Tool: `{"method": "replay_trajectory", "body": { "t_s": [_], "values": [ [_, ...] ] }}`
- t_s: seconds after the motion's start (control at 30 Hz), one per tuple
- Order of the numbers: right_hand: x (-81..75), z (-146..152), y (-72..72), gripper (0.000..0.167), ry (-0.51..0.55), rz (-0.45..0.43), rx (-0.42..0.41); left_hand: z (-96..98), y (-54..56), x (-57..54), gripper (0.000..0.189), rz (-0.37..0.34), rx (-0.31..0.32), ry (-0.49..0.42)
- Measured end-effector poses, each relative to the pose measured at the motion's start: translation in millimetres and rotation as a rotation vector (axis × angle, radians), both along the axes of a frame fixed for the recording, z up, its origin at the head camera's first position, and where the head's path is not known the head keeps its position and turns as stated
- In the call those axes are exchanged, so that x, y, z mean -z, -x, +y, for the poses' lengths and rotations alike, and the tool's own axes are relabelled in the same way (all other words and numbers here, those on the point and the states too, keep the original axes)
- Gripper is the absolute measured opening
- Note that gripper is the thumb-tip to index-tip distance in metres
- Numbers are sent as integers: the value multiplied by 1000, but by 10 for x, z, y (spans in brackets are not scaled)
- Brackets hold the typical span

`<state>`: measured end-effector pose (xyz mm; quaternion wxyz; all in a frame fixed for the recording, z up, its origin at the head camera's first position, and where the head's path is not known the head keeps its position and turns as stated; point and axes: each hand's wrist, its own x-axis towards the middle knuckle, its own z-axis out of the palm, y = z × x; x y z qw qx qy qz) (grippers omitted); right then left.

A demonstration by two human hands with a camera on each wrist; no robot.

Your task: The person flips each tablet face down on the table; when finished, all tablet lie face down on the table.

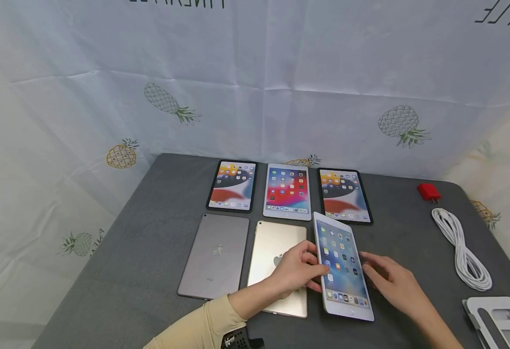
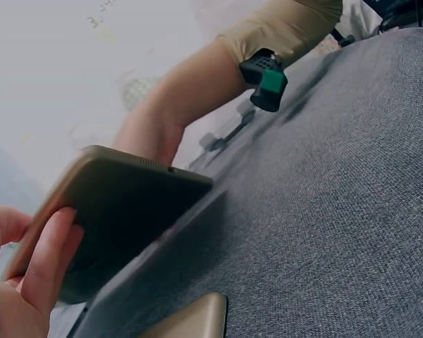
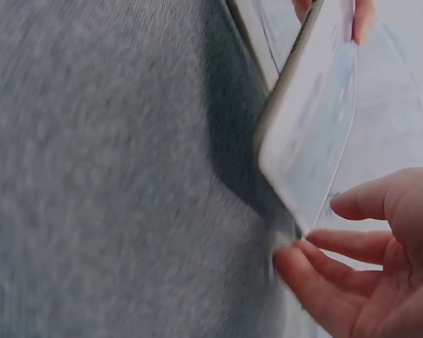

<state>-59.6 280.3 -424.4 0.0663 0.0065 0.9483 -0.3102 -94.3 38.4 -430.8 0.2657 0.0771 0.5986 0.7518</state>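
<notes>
My left hand (image 1: 296, 266) pinches the left edge of a white-framed tablet (image 1: 342, 264), thumb on its front and fingers behind. Screen up, the tablet is tilted and lifted off the dark grey table, as its shadow in the left wrist view shows. At its right edge is my right hand (image 1: 392, 281), thumb and fingers apart. In the right wrist view the fingertips (image 3: 289, 260) come right up to the tablet's lower edge, with the thumb off it. A gold tablet (image 1: 281, 232) lies face down, partly hidden under my left hand and forearm.
Face down at left lies a grey tablet (image 1: 215, 257). The back row has a black-framed tablet (image 1: 233, 186), a white-framed tablet (image 1: 287, 191) and another black-framed tablet (image 1: 346, 194), screens lit. At right are a red charger plug (image 1: 429, 191), a coiled white cable (image 1: 466, 252) and a white stand (image 1: 501, 320).
</notes>
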Motion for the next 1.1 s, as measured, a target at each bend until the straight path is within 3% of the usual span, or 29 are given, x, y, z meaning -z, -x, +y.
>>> {"method": "replay_trajectory", "body": {
  "t_s": [0.1,0.17,0.37,0.53,0.73,0.9,0.97,1.03,1.1],
  "values": [
    [-46,-69,-28,42,-41,97,-18,-5,1,-4,26,13,-3,11],
    [-88,-127,-46,44,-8,99,-22,-9,-1,-13,27,24,-5,25],
    [-227,-286,-81,56,186,-92,-18,-23,-11,-46,28,63,-6,81],
    [-282,-347,-93,60,232,-200,-22,-30,-13,-76,27,119,2,80],
    [-313,-379,-101,66,310,-233,24,-23,-49,-140,33,266,84,80],
    [-329,-369,-105,61,443,-206,40,-1,-94,-159,53,570,200,212],
    [-331,-352,-109,59,464,-197,40,16,-110,-162,59,646,245,252],
    [-334,-334,-107,58,460,-197,41,45,-127,-158,66,653,287,272],
    [-341,-319,-103,59,441,-207,55,74,-142,-151,73,605,330,255]
  ]
}}
